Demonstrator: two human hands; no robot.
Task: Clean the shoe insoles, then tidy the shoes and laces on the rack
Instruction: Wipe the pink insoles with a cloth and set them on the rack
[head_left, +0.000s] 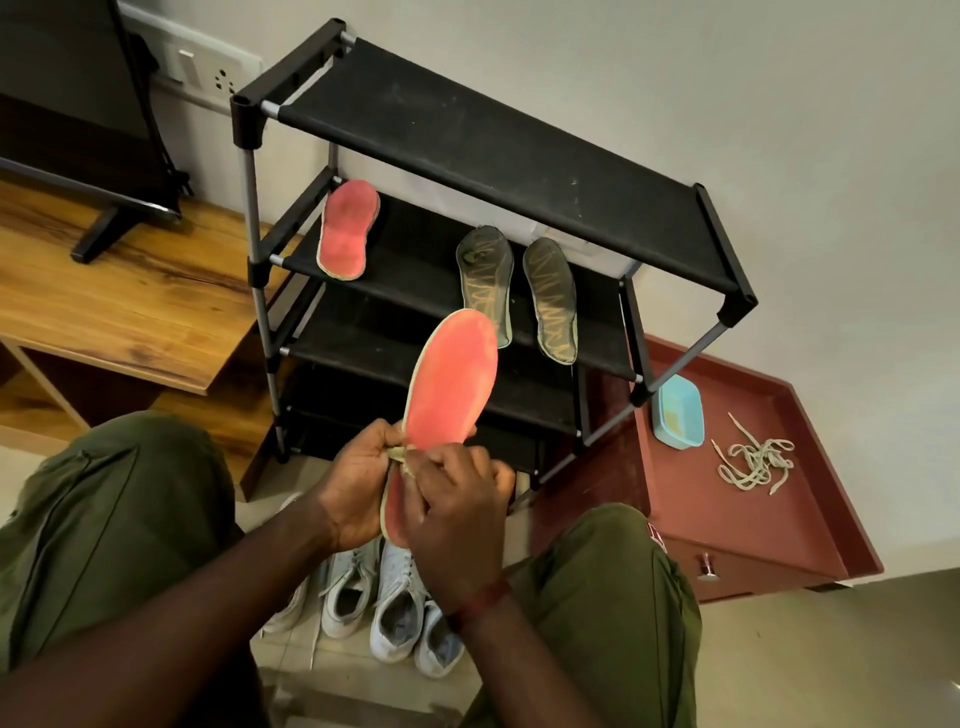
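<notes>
Red insole (452, 379) held upright, toe end up. It is gripped at the lower half by left hand (358, 483) and right hand (457, 514), fingers of both curled round it. Just beyond the hands stands the shoe rack (493, 145), with a second red insole (347, 228) and two dark insoles (551, 299) laid on its shelves. White shoes (395, 608) noted on the floor beneath the wrists. Right of the right hand, blue tub (678, 410) and loose laces (756, 462) seen on maroon cabinet (727, 525).

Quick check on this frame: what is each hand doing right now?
Left hand: closed, gripping the red insole at its lower part.
Right hand: closed, gripping the same insole.
</notes>
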